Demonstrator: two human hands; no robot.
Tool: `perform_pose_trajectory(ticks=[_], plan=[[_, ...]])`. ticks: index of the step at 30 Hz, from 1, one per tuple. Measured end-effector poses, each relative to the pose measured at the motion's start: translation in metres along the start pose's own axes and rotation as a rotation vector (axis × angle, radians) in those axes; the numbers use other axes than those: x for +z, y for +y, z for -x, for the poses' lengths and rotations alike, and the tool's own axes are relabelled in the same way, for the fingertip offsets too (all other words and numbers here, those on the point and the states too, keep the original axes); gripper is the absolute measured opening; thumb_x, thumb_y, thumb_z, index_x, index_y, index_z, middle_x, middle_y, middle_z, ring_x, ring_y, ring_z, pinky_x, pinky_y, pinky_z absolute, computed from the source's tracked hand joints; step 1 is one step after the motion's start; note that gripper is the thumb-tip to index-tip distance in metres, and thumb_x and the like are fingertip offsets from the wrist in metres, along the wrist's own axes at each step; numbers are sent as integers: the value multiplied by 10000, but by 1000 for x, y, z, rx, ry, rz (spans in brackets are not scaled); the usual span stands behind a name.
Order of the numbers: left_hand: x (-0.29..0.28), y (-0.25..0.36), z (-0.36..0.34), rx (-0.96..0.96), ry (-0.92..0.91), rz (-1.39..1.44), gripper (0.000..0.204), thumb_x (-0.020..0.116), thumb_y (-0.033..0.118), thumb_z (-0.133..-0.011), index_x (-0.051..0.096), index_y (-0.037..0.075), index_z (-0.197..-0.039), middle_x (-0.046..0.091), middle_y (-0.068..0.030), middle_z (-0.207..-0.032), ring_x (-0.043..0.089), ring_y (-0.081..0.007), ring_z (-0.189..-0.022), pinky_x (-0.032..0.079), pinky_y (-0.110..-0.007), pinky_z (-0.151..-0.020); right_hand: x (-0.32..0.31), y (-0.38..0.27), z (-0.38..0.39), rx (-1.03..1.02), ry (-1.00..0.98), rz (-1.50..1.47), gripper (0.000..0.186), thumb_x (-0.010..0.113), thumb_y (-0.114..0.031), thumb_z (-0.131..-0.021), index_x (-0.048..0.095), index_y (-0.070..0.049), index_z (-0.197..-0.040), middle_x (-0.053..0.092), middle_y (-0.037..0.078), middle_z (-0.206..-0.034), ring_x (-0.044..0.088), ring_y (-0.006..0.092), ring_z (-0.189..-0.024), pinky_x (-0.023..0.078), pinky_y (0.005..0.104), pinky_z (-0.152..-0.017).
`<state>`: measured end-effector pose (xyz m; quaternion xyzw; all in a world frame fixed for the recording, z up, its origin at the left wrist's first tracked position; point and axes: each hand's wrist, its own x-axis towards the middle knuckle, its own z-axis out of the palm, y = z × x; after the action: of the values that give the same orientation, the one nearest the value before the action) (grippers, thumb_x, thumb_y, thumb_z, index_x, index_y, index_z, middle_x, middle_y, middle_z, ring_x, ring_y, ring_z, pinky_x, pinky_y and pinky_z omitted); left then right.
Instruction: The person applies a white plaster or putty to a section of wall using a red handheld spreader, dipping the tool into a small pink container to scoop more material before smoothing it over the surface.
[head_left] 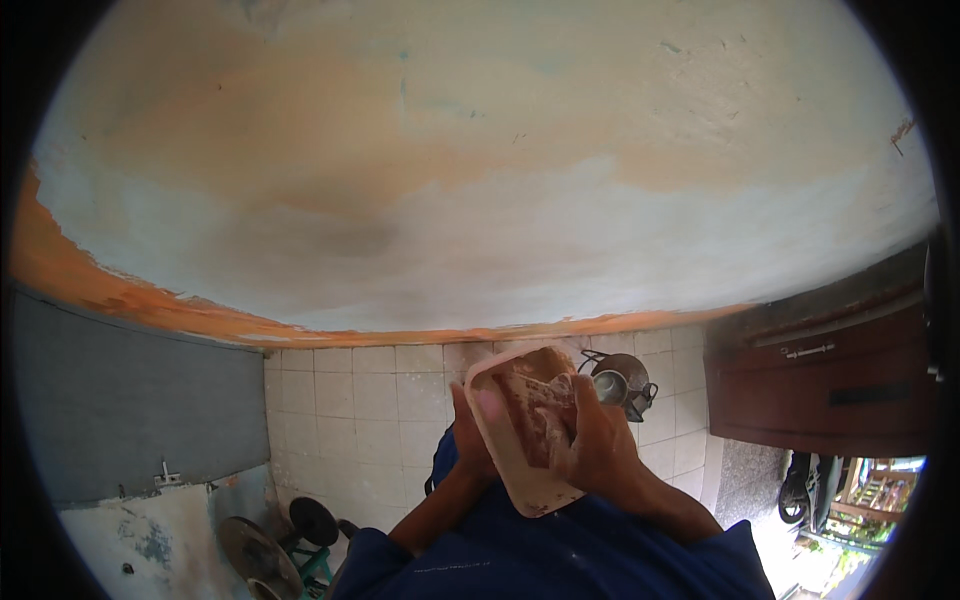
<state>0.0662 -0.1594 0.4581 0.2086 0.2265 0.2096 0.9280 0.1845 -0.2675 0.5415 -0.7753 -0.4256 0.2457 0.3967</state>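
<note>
In front of my body a pale rectangular plastic tub (482, 420) is tilted, its rim smeared and its inside stained reddish brown and white. My left hand (472, 440) is closed round its left side, with most of the fingers hidden beneath. My right hand (600, 445) reaches over the right rim, thumb bent, closed on a flat reddish-brown piece (535, 415) coated with whitish paste. Its exact kind is hard to make out. Ahead rises a wall (480, 230) with white patches over cream paint and an orange strip at its foot.
A dark round pot (632, 408) with a pale cup (609, 385) stands on the white floor tiles (370, 420) beside the tub. To the right is a dark red-brown door (820, 385); to the left, a grey panel (130, 400). Round dark objects (260, 555) lie at lower left.
</note>
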Motion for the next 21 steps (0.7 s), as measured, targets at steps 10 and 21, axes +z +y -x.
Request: perform_pose_trajectory(ticks=[10, 21], plan=[[-11, 5, -11, -126, -127, 256, 617, 242, 530, -952, 353, 80, -1359, 435, -138, -1328, 445, -300, -1200, 354, -438, -1028, -1, 0, -2, 159, -155, -8, 525, 643, -93, -758, 373, 86, -1171, 612, 234, -700, 621, 410, -618, 491, 436, -530], [-22, -5, -11, -71, 169, -110, 479, 277, 428, -976, 484, 60, -1202, 549, -113, -1172, 530, -246, -1094, 415, -383, -969, 11, -4, -2, 95, -136, 51, 412, 598, -93, -784, 397, 78, -1100, 578, 229, -613, 594, 430, -558, 474, 493, -494]])
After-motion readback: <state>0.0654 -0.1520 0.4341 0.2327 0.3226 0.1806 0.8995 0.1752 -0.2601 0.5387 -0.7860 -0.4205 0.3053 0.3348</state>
